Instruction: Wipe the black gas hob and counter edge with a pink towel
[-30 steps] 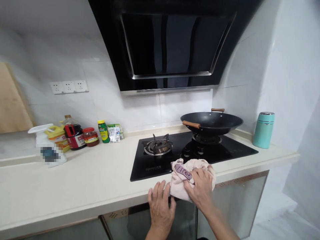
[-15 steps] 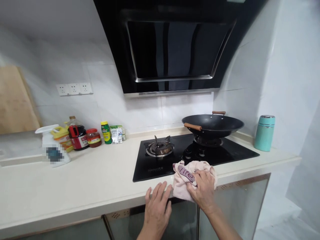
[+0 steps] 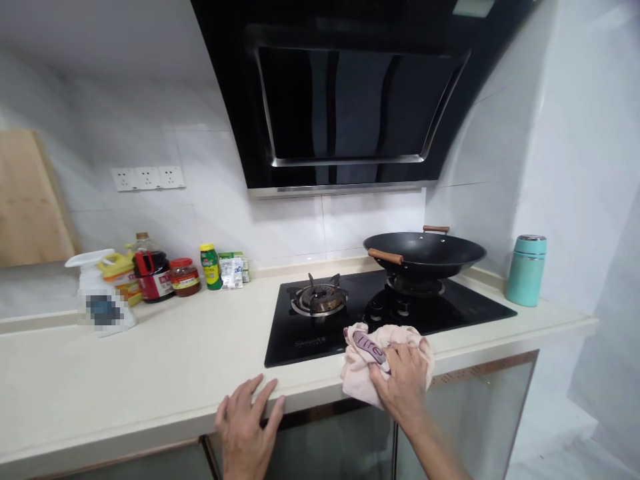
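Observation:
Bunched under my right hand (image 3: pixel 403 380) is a pale pink cloth (image 3: pixel 361 383) with a purple patch and lettering. My fingers grip it at the front edge of the black gas stove (image 3: pixel 320 342), and part of it hangs over the counter edge. My left hand (image 3: pixel 247 423) is at the front edge of the white counter (image 3: pixel 200 363), left of the cloth, with its fingers spread and nothing in them. Behind the cloth are the stove knobs (image 3: pixel 376 308), partly hidden. A black wok (image 3: pixel 425 253) with wooden handles sits on the right burner; the left burner (image 3: pixel 319 300) is bare.
A black range hood (image 3: pixel 345 100) hangs above the stove. A turquoise flask (image 3: pixel 527 272) stands at the right. Along the left wall are a white spray bottle (image 3: pixel 103 293), a sauce jug (image 3: pixel 154 273), a red-lidded jar (image 3: pixel 185 277) and a green-yellow bottle (image 3: pixel 211 267). Cabinet doors (image 3: pixel 330 440) lie below.
My left hand has moved left along the counter edge, away from the cloth. My right hand still grips the cloth in nearly the same place.

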### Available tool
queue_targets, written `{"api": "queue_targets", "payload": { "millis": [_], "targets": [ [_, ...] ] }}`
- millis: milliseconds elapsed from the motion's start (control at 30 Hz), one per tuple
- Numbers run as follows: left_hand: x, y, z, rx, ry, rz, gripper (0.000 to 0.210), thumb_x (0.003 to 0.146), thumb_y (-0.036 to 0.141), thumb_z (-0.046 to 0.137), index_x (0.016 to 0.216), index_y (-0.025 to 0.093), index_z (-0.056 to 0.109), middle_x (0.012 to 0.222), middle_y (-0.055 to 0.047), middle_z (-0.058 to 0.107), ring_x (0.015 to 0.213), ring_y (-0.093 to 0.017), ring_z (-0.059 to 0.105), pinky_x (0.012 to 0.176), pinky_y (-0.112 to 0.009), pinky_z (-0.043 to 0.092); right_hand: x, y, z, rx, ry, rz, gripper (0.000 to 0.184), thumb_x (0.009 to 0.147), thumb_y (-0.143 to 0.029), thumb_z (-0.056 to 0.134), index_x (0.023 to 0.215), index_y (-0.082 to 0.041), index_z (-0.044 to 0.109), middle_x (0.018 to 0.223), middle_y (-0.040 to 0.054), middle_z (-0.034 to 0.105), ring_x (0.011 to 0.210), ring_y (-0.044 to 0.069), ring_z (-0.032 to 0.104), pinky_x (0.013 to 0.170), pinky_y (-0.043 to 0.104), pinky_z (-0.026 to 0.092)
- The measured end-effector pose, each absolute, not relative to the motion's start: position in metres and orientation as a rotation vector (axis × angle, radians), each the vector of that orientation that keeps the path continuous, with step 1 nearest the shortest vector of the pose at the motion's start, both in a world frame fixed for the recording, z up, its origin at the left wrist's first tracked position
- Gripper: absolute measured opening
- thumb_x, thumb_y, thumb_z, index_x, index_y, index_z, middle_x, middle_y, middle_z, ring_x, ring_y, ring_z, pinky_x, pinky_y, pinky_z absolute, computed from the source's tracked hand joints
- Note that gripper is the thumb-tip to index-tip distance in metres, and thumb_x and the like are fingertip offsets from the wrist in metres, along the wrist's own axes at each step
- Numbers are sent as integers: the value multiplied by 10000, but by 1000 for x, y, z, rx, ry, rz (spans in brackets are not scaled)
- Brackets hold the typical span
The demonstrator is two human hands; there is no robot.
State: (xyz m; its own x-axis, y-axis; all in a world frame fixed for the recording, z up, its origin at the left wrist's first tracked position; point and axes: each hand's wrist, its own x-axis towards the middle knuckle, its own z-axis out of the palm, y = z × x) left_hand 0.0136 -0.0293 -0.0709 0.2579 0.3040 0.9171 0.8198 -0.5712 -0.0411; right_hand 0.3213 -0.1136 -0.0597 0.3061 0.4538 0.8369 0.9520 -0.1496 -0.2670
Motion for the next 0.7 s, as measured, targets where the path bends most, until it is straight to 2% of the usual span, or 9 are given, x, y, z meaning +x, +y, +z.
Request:
{"api": "queue_targets", "payload": {
  "millis": [133,367,567,700],
  "targets": [
    [12,-27,-75,-1955,-1047,-1296,267,953,333,529,1102,245,732,1152,-87,742,1111,-275,626,1114,-492,294,277,-104,-51,-1790,-1290,-671,156,830,-358,665,888,-214,665,1006,92,625,1005,303,479,895,458,346],
    [15,-26,-79,-1931,-1056,-1246,276,969,306,495,1108,235,723,1160,-95,740,1122,-280,616,1116,-503,287,213,-86,-42,-1612,-1453,-541,218,780,-412,735,885,-235,664,970,58,627,949,272,479,881,443,349],
    [4,-30,-77,-2008,-1013,-1174,301,956,271,505,1192,264,692,1227,-71,726,1166,-256,612,1126,-459,273,269,-109,-43,-1671,-1528,-488,140,838,-346,675,951,-263,667,1084,48,636,1014,261,512,903,414,372],
    [5,-30,-81,-2013,-1048,-1201,299,949,273,509,1181,273,697,1234,-64,725,1179,-256,606,1143,-462,257,321,-118,-50,-1870,-1366,-608,198,857,-376,643,1006,-251,682,1091,69,640,1012,273,523,843,401,385]
  ]
}}
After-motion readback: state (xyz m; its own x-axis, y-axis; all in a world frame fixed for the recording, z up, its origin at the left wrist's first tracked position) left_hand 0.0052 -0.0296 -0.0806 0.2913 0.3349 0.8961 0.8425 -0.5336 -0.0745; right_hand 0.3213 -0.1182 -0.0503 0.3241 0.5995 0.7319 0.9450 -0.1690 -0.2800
